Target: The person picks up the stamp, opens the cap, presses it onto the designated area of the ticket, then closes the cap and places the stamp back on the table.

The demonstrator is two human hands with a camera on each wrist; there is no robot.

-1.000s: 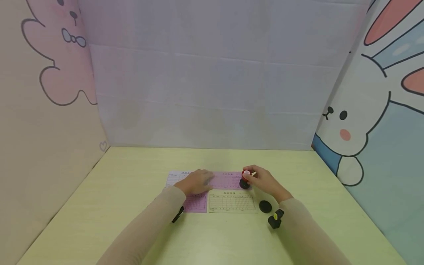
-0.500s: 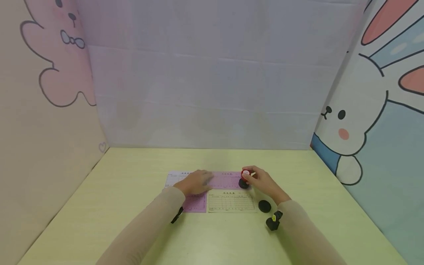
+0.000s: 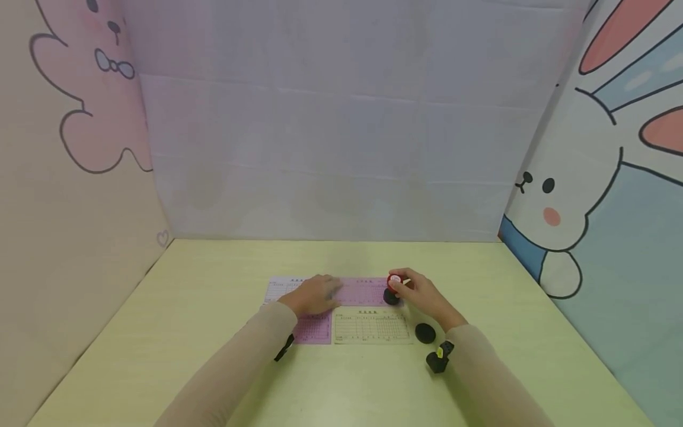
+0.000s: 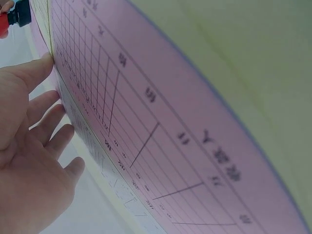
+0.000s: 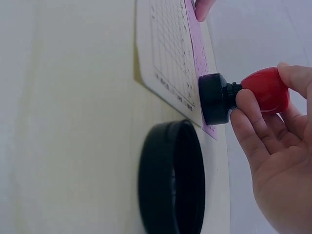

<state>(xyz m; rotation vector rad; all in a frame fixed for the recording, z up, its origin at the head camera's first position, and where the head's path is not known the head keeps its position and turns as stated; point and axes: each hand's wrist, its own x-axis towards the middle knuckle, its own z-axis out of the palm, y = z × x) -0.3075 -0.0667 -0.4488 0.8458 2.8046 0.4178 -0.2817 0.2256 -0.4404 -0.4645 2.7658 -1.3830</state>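
Observation:
My right hand [image 3: 427, 299] grips the red handle of a round stamp [image 5: 265, 90]. The stamp's black base [image 5: 212, 99] meets the right end of the far pink form [image 3: 358, 292]. My left hand [image 3: 313, 295] rests across the forms with its fingers extended, fingertips at the left part of that pink form. Under and beside the left wrist lie a white form [image 3: 280, 288] and a nearer pink form [image 4: 146, 107]. A pale yellow form [image 3: 372, 327] lies in front of the far pink one. The stamp's printing face is hidden against the paper.
A round black cap [image 5: 156, 185] lies hollow side up on the table [image 3: 341, 385], right of the yellow form and close to the right wrist. Cartoon-printed side walls [image 3: 565, 237] and a white cloth backdrop [image 3: 341, 148] bound the table.
The whole head view shifts slightly leftward. Both hands, the stamp and the forms keep their places relative to each other.

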